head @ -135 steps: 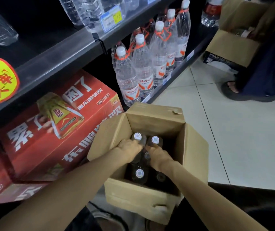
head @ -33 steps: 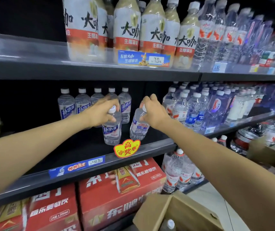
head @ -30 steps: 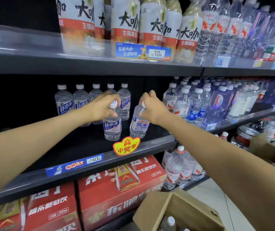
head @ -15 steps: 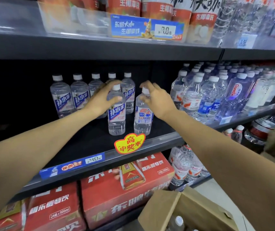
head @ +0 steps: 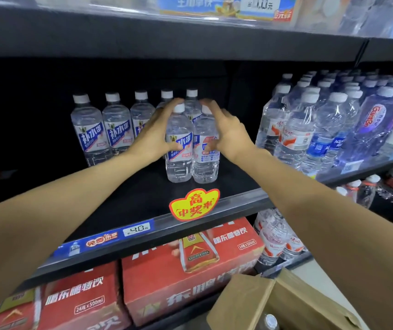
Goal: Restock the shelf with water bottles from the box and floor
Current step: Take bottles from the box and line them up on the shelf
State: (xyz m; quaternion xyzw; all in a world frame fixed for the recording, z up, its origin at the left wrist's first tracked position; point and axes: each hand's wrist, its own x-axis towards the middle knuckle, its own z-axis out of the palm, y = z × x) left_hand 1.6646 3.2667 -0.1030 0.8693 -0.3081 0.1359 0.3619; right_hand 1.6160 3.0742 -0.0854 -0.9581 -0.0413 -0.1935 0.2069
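Fingers of both hands are spread loosely around two small water bottles that stand upright and touching on the black shelf point(head: 143, 198): the left hand point(head: 153, 134) cups the left front bottle point(head: 178, 148) from its outer side, thumb low on the label and fingers point(head: 174, 103) reaching up by the white cap, while the right hand point(head: 228, 132) mirrors it on the right front bottle point(head: 206, 151). Whether either palm presses the plastic or has just come free, I cannot tell; the grip looks slack rather than clenched. Nearest the camera, the open cardboard box point(head: 250, 303) sits at the lower right with one bottle cap point(head: 270, 321) showing inside, so more stock seems to wait there. Both forearms reach forward and slightly upward from the lower corners, converging on the pair, wrists straight and palms turned toward each other. To do this step well, I judge the pair should be slid back until it meets the back row point(head: 116, 125) of five matching bottles, kept upright and with labels facing out; the right front bottle shows its back panel and would want a turn. Pushing low on the bodies rather than at the caps should keep them from tipping. Beyond, to the right, a dense block of other water brands point(head: 309, 129) fills the neighbouring bay.
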